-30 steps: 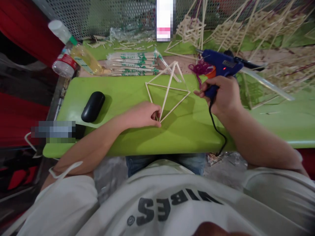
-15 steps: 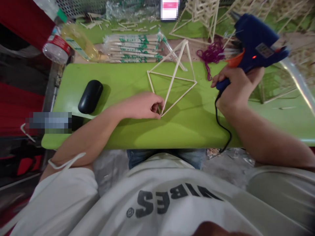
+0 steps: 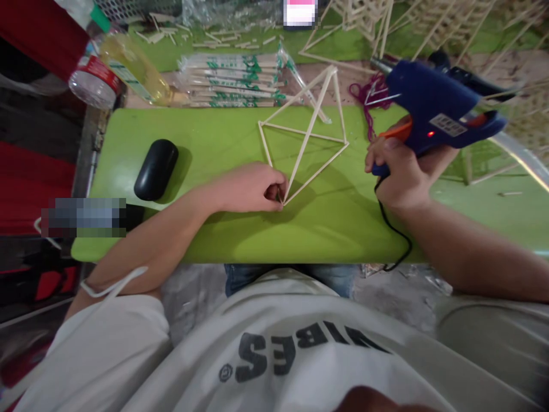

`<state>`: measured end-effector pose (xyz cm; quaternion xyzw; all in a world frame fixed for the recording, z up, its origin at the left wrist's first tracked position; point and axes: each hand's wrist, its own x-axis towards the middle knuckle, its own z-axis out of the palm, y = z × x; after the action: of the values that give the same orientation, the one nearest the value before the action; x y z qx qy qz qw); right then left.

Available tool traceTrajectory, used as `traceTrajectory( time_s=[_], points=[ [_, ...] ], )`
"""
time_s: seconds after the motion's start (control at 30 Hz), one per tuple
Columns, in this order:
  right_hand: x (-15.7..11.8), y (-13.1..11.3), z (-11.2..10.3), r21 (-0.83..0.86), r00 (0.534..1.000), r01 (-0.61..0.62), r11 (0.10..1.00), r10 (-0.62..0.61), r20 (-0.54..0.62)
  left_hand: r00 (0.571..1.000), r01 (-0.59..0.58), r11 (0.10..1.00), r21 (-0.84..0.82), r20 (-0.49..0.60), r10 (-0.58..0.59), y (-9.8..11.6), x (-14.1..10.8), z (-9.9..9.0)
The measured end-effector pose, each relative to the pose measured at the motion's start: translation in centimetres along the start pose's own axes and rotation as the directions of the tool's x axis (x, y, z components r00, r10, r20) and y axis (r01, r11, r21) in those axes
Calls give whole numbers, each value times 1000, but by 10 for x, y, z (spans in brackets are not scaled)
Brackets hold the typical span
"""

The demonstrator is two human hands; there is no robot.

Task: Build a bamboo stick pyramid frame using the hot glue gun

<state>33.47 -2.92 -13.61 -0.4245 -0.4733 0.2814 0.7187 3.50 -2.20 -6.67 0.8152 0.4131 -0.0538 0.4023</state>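
Note:
A pyramid-like frame of thin wooden sticks (image 3: pixel 305 137) stands on the green table (image 3: pixel 240 240). My left hand (image 3: pixel 261 187) pinches its near corner, fingers closed round the stick ends. To the right, my right hand (image 3: pixel 405 171) is wrapped round the handle of a blue glue gun (image 3: pixel 433 103) with an orange trigger and a lit red light. The gun is held above the table, its nozzle pointing away to the upper left. A black cord hangs from its handle.
A black case (image 3: pixel 156 170) lies on the left. Behind are wrapped chopsticks (image 3: pixel 240 80), a yellow liquid bottle (image 3: pixel 132 71), a red-labelled bottle (image 3: pixel 94 83), purple string (image 3: pixel 369 109), a blurred phone (image 3: pixel 300 14) and stick structures (image 3: pixel 364 23). A clear strip (image 3: pixel 525 154) crosses the right side.
The glue gun in my right hand has tilted and moved slightly down, its nozzle shifting left. My left hand stays at the frame's near corner. The whole view has shifted slightly.

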Motion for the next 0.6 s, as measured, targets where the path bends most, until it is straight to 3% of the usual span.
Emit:
traceTrajectory(
  time_s=[0.1, 0.3, 0.43, 0.6],
  points=[
    [0, 3, -8, 21, 999, 16, 1000, -17, 41, 1000, 3, 1000, -7, 14, -3, -2, 0, -2],
    [5, 24, -11, 57, 984, 172, 983, -174, 27, 998, -19, 998, 54, 54, 16, 3, -2, -8],
    [2, 13, -8, 69, 989, 128, 989, -133, 72, 994, 19, 1000, 18, 110, -21, 3, -5, -14],
    [1, -14, -4, 78, 973, 177, 981, -186, 138, 983, 29, 997, -70, 182, -16, -7, -7, -19]
  ],
)
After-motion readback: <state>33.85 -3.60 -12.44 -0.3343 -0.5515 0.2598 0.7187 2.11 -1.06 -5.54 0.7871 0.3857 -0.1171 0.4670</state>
